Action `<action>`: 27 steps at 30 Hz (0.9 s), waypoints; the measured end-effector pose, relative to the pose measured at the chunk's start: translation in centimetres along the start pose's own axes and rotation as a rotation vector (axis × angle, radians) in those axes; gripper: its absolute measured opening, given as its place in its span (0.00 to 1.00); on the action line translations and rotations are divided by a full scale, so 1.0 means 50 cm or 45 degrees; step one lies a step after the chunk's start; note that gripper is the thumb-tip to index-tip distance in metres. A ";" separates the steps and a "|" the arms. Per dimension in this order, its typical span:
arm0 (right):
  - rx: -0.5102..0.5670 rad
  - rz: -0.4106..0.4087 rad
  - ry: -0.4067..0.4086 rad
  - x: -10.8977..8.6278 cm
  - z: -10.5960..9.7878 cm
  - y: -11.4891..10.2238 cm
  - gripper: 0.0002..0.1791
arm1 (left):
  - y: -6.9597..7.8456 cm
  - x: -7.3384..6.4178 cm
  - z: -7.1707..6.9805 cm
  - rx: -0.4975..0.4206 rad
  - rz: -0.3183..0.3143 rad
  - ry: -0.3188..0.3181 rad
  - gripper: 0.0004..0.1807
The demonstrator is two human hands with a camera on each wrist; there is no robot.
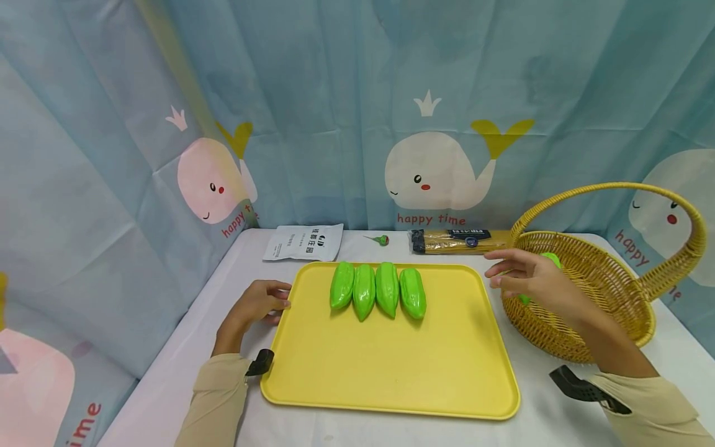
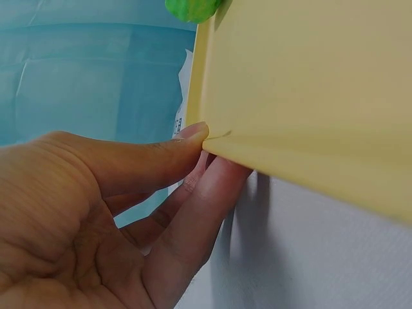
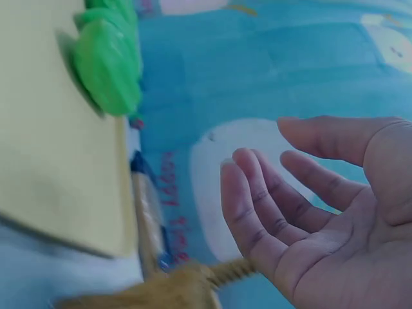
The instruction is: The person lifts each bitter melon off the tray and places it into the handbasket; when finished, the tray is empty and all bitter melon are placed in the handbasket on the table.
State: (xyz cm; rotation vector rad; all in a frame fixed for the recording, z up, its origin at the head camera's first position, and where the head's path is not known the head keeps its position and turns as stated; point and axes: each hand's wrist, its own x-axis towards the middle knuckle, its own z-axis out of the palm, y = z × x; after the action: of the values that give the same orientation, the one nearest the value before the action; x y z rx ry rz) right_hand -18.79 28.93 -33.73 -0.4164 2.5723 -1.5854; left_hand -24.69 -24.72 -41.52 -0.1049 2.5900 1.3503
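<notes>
Toward twelve o'clock on the yellow tray [image 1: 391, 366], four green vegetables [image 1: 365, 290] look light, firm and slippery, best gripped mid-body, while the left hand [image 1: 259, 302] pinches the rim [image 2: 200, 84] near ten and the empty right hand [image 1: 535, 283] hangs near two, fingers apart.

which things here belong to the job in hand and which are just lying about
Likely in the job:
yellow tray, pinched by the left grip
four green pieces on it
wicker basket, with something green inside

Likely just lying about:
white packet
wrapped yellowish bundle
small green-and-red item
</notes>
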 end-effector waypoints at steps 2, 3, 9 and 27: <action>0.027 0.011 -0.040 0.016 0.021 0.005 0.30 | -0.002 0.002 0.000 0.013 0.005 0.004 0.25; 0.050 0.016 -0.062 0.023 0.030 0.008 0.31 | -0.003 0.003 0.000 0.018 0.006 0.006 0.25; 0.084 0.068 -0.134 0.064 0.080 0.027 0.30 | -0.005 0.005 0.003 0.008 0.003 0.006 0.24; 0.072 0.198 -0.282 0.141 0.194 0.063 0.36 | -0.006 0.006 0.001 0.001 0.007 0.006 0.25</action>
State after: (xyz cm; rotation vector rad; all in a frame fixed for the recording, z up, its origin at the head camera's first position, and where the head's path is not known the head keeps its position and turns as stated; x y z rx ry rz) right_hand -24.03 19.96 -40.50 -0.3548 2.3288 -1.4660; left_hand -24.94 -24.84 -41.87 -0.1012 2.5968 1.3527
